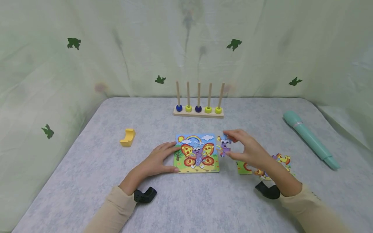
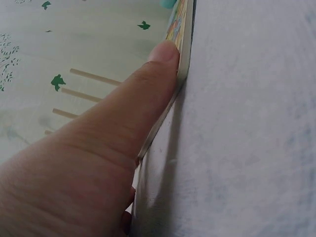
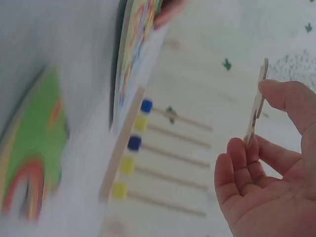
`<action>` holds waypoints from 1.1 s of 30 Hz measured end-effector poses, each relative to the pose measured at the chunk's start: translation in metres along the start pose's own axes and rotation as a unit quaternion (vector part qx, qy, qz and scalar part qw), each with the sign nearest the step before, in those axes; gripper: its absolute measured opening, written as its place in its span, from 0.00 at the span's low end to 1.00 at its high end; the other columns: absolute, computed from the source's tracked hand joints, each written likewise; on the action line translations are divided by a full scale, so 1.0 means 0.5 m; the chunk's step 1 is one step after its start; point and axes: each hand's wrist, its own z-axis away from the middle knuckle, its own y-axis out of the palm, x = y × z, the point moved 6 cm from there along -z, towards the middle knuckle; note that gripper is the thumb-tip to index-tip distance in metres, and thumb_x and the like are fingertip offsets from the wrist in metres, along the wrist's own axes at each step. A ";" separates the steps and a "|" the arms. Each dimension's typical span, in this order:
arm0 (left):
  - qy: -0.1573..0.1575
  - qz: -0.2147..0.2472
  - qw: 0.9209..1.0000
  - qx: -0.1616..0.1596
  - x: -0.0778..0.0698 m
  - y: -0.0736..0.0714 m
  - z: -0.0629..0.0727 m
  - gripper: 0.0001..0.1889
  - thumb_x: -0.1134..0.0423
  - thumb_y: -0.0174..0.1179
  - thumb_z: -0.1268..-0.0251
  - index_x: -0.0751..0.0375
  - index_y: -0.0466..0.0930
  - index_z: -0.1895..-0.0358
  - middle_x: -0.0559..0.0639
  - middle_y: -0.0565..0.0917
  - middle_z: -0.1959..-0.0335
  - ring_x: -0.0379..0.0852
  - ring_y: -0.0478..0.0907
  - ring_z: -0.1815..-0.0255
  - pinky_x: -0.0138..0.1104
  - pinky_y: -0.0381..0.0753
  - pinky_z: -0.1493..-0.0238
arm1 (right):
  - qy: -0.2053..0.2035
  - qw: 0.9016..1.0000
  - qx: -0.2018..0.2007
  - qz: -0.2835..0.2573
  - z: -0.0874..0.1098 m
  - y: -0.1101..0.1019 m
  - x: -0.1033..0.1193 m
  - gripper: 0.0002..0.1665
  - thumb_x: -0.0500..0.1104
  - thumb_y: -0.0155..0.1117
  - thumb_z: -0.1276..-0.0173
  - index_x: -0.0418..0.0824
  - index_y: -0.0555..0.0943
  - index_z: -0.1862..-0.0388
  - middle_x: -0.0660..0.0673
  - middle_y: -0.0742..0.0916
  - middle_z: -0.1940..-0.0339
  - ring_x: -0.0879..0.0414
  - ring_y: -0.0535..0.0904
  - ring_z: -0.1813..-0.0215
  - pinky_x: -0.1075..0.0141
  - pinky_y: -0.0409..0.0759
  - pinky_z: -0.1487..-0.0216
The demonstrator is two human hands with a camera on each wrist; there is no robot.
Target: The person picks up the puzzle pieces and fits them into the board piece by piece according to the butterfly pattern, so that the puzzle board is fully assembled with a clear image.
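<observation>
A square puzzle board [image 1: 198, 153] with a butterfly picture lies flat on the table. My left hand [image 1: 160, 158] rests at its left side, fingers spread along the edge, while the thumb [image 2: 163, 54] touches the near-left corner. Just off the board's right edge, my right hand [image 1: 247, 149] pinches a puzzle piece [image 1: 224, 147] printed with the butterfly's purple face and body. Seen edge-on in the right wrist view, that thin puzzle piece [image 3: 256, 103] is raised between thumb and fingertips. More puzzle pieces [image 1: 244, 168] lie under and beside the right forearm, which partly covers them.
Behind the board stands a wooden peg rack [image 1: 198, 114] with blue and yellow beads. A yellow curved block [image 1: 127, 138] lies to the left, and a teal microphone-shaped object [image 1: 311, 139] at the right. A pale curtain [image 1: 186, 48] with green leaf shapes hangs behind the table.
</observation>
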 end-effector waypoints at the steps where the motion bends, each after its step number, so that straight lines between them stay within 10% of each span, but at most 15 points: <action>1: 0.000 -0.001 1.000 0.000 0.001 0.000 0.000 0.43 0.31 0.57 0.55 0.45 0.61 0.34 0.50 0.55 0.31 0.54 0.48 0.32 0.50 0.46 0.37 | -0.003 1.000 0.007 -0.014 -0.010 0.015 0.005 0.37 0.37 0.69 0.48 0.36 0.68 0.39 0.46 0.75 0.51 0.54 0.70 0.53 0.54 0.73 0.55; 11: 0.009 -0.001 1.000 -0.007 0.002 0.001 0.002 0.41 0.33 0.57 0.54 0.46 0.62 0.34 0.50 0.55 0.32 0.53 0.49 0.33 0.50 0.46 0.37 | 0.059 0.992 0.106 -0.020 -0.074 0.152 -0.029 0.35 0.42 0.67 0.44 0.37 0.67 0.37 0.45 0.73 0.52 0.55 0.69 0.53 0.60 0.73 0.55; 21: -0.023 -0.033 0.999 -0.029 -0.019 0.010 -0.006 0.40 0.32 0.52 0.49 0.52 0.62 0.36 0.57 0.56 0.34 0.55 0.50 0.34 0.51 0.50 0.38 | 0.062 0.987 0.142 0.033 -0.102 0.195 -0.050 0.34 0.45 0.66 0.44 0.39 0.69 0.38 0.45 0.75 0.50 0.52 0.68 0.48 0.55 0.65 0.49; 26: 0.003 -0.046 0.998 -0.043 -0.043 0.015 -0.010 0.42 0.35 0.53 0.47 0.61 0.60 0.35 0.56 0.58 0.35 0.52 0.51 0.34 0.47 0.52 0.38 | 0.069 0.984 0.162 0.042 -0.111 0.205 -0.056 0.33 0.48 0.66 0.43 0.43 0.70 0.39 0.45 0.75 0.49 0.51 0.66 0.47 0.52 0.59 0.46; 33: 0.062 -0.068 0.995 -0.027 -0.061 0.025 -0.010 0.34 0.35 0.47 0.41 0.46 0.61 0.34 0.53 0.58 0.35 0.52 0.53 0.35 0.50 0.52 0.40 | 0.079 0.980 0.177 0.036 -0.119 0.206 -0.060 0.31 0.49 0.66 0.43 0.45 0.72 0.39 0.48 0.75 0.50 0.52 0.66 0.47 0.54 0.58 0.46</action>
